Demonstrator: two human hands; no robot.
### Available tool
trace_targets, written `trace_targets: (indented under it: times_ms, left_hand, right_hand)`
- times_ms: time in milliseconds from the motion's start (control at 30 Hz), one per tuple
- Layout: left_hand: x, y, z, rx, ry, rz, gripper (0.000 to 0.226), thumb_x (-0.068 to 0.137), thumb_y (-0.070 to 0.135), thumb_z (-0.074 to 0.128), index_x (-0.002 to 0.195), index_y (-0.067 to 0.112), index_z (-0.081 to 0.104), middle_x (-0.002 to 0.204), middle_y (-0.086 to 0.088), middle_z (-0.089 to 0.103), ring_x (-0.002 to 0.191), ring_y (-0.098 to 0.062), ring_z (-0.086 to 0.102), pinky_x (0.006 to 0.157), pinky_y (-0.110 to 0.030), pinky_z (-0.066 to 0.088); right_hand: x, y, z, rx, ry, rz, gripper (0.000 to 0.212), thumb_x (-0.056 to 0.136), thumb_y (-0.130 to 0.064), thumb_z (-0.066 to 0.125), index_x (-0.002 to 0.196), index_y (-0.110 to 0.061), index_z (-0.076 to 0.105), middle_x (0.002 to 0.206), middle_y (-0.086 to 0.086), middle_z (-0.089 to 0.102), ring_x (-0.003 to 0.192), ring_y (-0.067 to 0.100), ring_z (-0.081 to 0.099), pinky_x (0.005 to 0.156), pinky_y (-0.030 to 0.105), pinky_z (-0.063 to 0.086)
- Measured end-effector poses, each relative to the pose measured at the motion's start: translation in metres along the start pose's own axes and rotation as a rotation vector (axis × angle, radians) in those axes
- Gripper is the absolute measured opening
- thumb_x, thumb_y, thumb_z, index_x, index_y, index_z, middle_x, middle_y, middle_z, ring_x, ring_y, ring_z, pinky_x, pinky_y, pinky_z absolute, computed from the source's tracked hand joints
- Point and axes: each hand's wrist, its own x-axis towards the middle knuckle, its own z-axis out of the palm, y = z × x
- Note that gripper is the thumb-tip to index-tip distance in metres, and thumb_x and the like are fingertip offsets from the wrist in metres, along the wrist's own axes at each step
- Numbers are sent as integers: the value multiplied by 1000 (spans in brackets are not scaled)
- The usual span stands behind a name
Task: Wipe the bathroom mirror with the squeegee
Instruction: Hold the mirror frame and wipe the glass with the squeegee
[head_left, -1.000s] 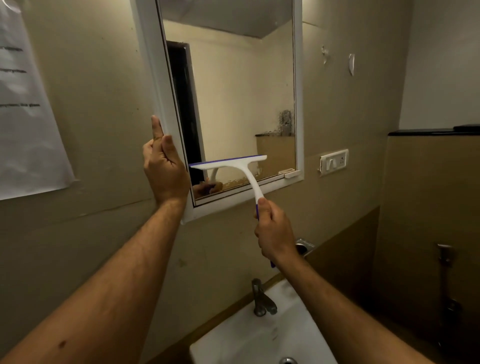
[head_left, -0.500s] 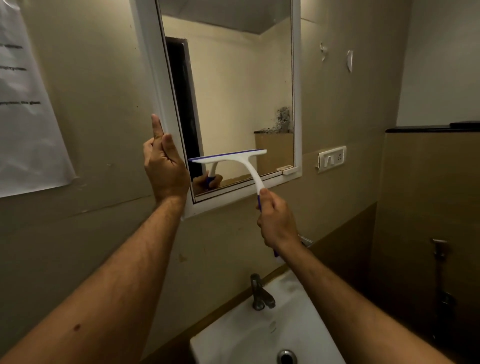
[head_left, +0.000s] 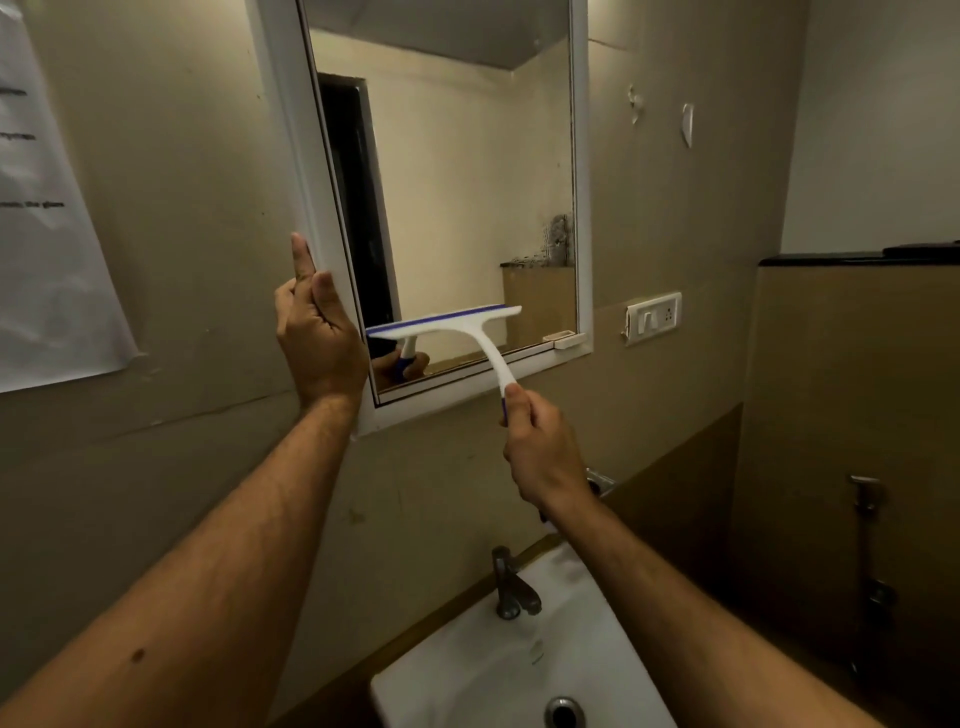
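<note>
A white-framed mirror (head_left: 467, 171) hangs on the beige wall. The white squeegee (head_left: 470, 332) with a blue rubber edge lies with its blade against the lower part of the glass, almost level. My right hand (head_left: 540, 452) grips its handle below the mirror's bottom frame. My left hand (head_left: 317, 332) holds the left side of the frame near the bottom corner, fingers pointing up. The squeegee and my right hand are reflected in the glass below the blade.
A white basin (head_left: 498, 670) with a metal tap (head_left: 511, 587) sits under the mirror. A switch plate (head_left: 653, 317) is on the wall to the right. A paper sheet (head_left: 47, 234) hangs at left. A dark-topped partition (head_left: 852, 364) stands at right.
The squeegee blade has risen slightly on the glass, with my right hand moving up too. My left hand stays on the frame. The view has tilted down a little.
</note>
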Motion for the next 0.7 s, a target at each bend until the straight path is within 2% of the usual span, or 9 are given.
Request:
trace_targets:
  times_ms: [67, 167, 300, 467, 600, 700]
  left_hand:
    - [0, -1, 0, 3, -6, -4, 44, 103, 27, 33, 145, 14, 39, 94, -2, 48, 62, 3, 42, 61, 2, 33]
    - [-1, -3, 0, 5, -9, 10, 45, 103, 27, 32, 146, 15, 34, 95, -5, 51, 64, 7, 44, 60, 4, 33]
    - [-1, -2, 1, -1, 15, 7, 44, 102, 26, 34, 144, 14, 38, 97, -13, 58, 63, 1, 41, 70, -10, 38]
    - [-1, -3, 2, -4, 19, 8, 43, 102, 24, 35, 143, 11, 40, 93, 8, 48, 71, 15, 47, 68, 3, 31]
    - [-1, -6, 3, -6, 8, 5, 44, 103, 26, 33, 146, 14, 35, 91, -4, 49, 67, 11, 45, 60, 4, 31]
    - [-2, -7, 3, -11, 0, 10, 45, 103, 26, 31, 147, 15, 32, 93, -4, 48, 63, 6, 42, 59, 2, 34]
  right_hand:
    - [1, 0, 5, 3, 6, 4, 32, 102, -45, 34, 81, -28, 51, 65, -2, 48, 57, 11, 44, 51, 29, 39]
    - [-7, 18, 8, -9, 5, 19, 33, 102, -45, 34, 80, -27, 51, 65, -1, 47, 58, 13, 44, 53, 32, 39]
    - [-18, 38, 8, -44, -2, 43, 33, 102, -43, 35, 80, -26, 52, 65, -2, 46, 57, 11, 44, 52, 29, 38]
    - [-4, 19, 2, -9, 23, -17, 32, 103, -41, 36, 79, -26, 51, 65, -2, 46, 56, 10, 43, 50, 28, 37]
    - [18, -9, 4, 43, 36, -49, 32, 102, -47, 34, 80, -29, 52, 66, -3, 46, 57, 11, 44, 51, 30, 38]
    - [18, -5, 9, 58, 34, -51, 32, 102, -46, 35, 80, -30, 52, 65, -3, 46, 56, 11, 44, 51, 31, 38]
